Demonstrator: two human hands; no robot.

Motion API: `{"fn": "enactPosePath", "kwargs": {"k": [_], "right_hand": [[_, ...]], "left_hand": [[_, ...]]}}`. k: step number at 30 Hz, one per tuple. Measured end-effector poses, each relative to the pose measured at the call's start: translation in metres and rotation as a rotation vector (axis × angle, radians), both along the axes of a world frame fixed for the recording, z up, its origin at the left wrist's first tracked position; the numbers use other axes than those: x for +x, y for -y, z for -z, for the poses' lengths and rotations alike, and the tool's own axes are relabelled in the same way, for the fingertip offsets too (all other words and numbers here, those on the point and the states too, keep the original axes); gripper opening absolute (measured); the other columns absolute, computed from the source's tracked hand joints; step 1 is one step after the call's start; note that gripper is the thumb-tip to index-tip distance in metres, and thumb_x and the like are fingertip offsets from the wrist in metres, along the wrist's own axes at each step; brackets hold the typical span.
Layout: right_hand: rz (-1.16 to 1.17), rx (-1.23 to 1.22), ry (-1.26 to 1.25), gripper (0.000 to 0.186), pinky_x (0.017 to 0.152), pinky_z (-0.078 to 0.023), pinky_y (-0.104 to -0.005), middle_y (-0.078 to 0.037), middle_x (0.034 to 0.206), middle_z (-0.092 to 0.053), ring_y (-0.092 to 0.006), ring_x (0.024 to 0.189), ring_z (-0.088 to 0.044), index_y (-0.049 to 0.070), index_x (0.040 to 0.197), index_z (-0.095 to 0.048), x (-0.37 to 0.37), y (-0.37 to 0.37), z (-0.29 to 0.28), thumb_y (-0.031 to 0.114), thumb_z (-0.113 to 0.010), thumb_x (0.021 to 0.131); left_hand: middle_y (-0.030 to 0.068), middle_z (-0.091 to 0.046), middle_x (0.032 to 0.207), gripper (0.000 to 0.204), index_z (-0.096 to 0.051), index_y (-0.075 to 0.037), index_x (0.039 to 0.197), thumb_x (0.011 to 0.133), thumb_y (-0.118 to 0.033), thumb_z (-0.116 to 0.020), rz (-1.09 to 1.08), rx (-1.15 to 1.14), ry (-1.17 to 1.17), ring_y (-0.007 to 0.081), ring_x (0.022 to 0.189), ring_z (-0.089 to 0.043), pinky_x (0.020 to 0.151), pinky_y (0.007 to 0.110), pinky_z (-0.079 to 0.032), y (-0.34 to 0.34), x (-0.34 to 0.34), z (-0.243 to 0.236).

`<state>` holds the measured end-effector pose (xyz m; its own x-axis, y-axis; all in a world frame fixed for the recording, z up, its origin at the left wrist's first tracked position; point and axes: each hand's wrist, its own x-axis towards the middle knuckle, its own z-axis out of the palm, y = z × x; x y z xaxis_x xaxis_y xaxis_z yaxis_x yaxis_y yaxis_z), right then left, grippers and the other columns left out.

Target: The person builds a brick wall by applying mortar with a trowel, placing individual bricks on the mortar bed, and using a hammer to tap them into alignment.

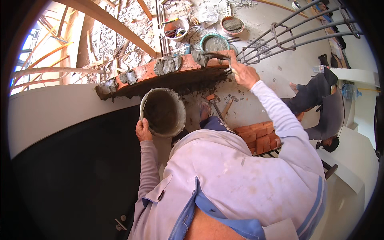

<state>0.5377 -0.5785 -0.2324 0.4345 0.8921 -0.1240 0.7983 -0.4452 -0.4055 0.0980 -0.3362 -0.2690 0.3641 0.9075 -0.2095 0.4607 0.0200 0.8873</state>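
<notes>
My left hand (144, 130) is closed on the rim of a mortar-smeared bucket (181, 107), tipped so its inside shows some grey mortar. In my right hand (243, 75) is a trowel (216, 56), its handle gripped and its blade over the top of a low brick wall (146, 71). A lump of wet mortar (199, 58) sits at the blade; whether it lies on the blade or on the bricks I cannot tell. Further dabs of mortar (168, 65) are spread along the wall's top to the left.
Beyond the wall stand a green-rimmed tub of mortar (204, 38), a tool bucket (186, 25) and another mortar tub (232, 19). Rebar (308, 36) juts in at right. Stacked bricks (262, 145) and a hammer (227, 108) lie near my legs. Another person (326, 100) is at right.
</notes>
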Motion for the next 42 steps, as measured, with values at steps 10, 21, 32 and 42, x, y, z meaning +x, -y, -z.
{"fn": "enactPosePath", "kwargs": {"k": [10,21,32,42], "right_hand": [[0.623,0.076,-1.099,0.035,0.038,-0.042,-0.0309,-0.005,0.062,-0.05,-0.0143,0.043,-0.049,0.004,0.088,-0.051,-0.05,0.001,0.012,0.039,-0.053,0.092],[0.374,-0.091,-0.257,0.033,0.074,-0.045,-0.0529,-0.029,0.091,-0.062,-0.0496,0.085,-0.057,0.0,0.096,-0.053,-0.083,-0.01,0.015,0.032,-0.044,0.093],[0.498,-0.117,-0.237,0.044,0.083,-0.045,-0.0518,-0.028,0.103,-0.061,-0.0472,0.096,-0.057,0.0,0.098,-0.057,-0.074,0.003,0.08,0.041,-0.041,0.092],[0.033,-0.381,0.484,0.018,0.068,-0.052,-0.0433,-0.011,0.097,-0.058,-0.0317,0.085,-0.063,0.01,0.099,-0.06,-0.061,0.0,-0.039,0.019,-0.059,0.083]], "left_hand": [[-0.0068,-0.032,0.063,0.038,-0.038,-0.008,0.066,0.097,-0.025,-0.054,-0.027,0.013,-0.015,0.0046,0.06,-0.028,0.051,0.025,-0.026,-0.007,-0.041,0.019],[-0.0062,-0.033,0.063,0.039,-0.039,-0.008,0.067,0.096,-0.028,-0.056,0.091,-0.013,0.008,0.0048,0.06,-0.029,0.051,0.026,-0.026,-0.031,-0.032,0.008],[-0.0051,-0.03,0.062,0.044,-0.034,-0.007,0.065,0.095,-0.028,-0.058,0.092,0.016,-0.002,0.0065,0.059,-0.028,0.05,0.028,-0.025,-0.056,-0.054,0.025],[-0.006,-0.029,0.061,0.044,-0.036,-0.007,0.064,0.094,-0.027,-0.059,-0.017,0.014,-0.05,0.006,0.058,-0.027,0.049,0.026,-0.025,-0.05,-0.091,0.038]]}}
